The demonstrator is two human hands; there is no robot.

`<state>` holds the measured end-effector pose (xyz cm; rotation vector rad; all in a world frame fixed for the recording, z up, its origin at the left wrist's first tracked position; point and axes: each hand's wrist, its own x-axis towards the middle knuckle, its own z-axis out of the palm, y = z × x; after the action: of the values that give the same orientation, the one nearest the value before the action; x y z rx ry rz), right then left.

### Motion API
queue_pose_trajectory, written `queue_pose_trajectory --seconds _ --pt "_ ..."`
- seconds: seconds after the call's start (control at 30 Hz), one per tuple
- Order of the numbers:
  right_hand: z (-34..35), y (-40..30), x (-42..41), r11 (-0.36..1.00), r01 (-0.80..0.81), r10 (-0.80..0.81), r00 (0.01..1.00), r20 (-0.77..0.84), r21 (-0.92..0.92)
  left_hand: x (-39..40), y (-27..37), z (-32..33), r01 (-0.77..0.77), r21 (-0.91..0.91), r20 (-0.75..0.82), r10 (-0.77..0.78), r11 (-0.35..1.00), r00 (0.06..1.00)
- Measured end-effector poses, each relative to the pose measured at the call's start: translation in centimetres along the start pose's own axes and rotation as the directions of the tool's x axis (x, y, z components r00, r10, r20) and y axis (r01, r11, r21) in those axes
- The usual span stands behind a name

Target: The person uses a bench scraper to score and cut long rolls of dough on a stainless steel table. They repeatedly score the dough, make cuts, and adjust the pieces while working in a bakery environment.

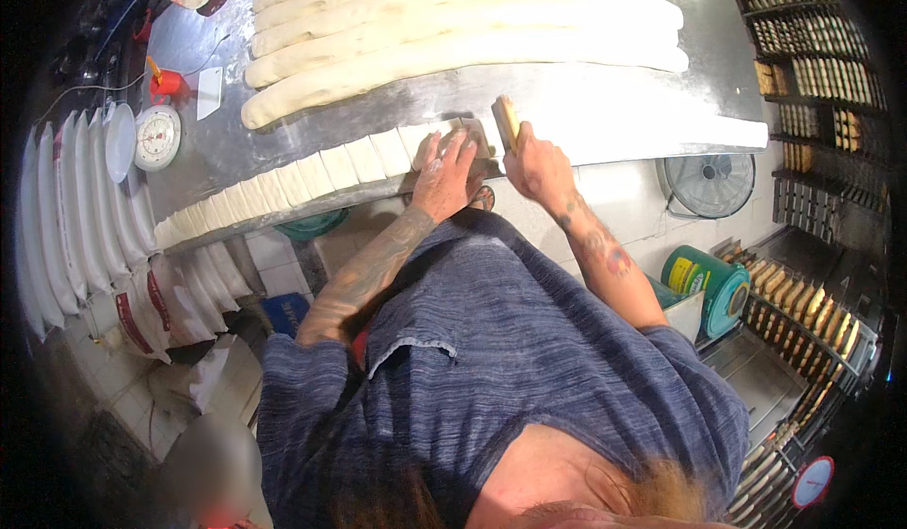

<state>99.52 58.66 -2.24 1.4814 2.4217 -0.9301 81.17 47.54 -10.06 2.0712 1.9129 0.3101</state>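
My right hand (pixel 540 168) grips the wooden handle (pixel 507 122) of what looks like a bench scraper above the front of the metal worktable. Its blade is hard to make out against the shine. My left hand (pixel 446 178) lies palm down with fingers spread over the row of cut dough pieces (pixel 340 168), touching those near the blade. From there the pieces run leftward along the table's front edge, side by side. To the right of my right hand, an uncut dough strip (pixel 694 132) continues along the edge, washed out by glare.
Several long dough rolls (pixel 453 51) lie across the metal worktable (pixel 212 136). A dial scale (pixel 158 137), a red cup (pixel 166 84) and a white phone-like slab (pixel 210 93) are at left. Filled sacks (pixel 78 203), a fan (pixel 708 182), a green bucket (pixel 708 288) and bread racks (pixel 815 54) surround the table. Another person (pixel 212 469) is at lower left.
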Motion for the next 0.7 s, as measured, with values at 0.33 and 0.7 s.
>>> queue_pose_trajectory --seconds 0.33,0.7 --pt "-0.1 -1.7 2.0 0.993 -0.082 0.088 0.993 0.073 -0.084 1.6 1.3 1.7 -0.034 0.136 0.299 -0.009 0.99 0.954" --pt "-1.4 4.8 3.1 0.997 -0.016 0.014 1.0 -0.026 -0.07 4.8 4.5 2.8 -0.052 0.001 0.154 0.051 0.999 0.987"
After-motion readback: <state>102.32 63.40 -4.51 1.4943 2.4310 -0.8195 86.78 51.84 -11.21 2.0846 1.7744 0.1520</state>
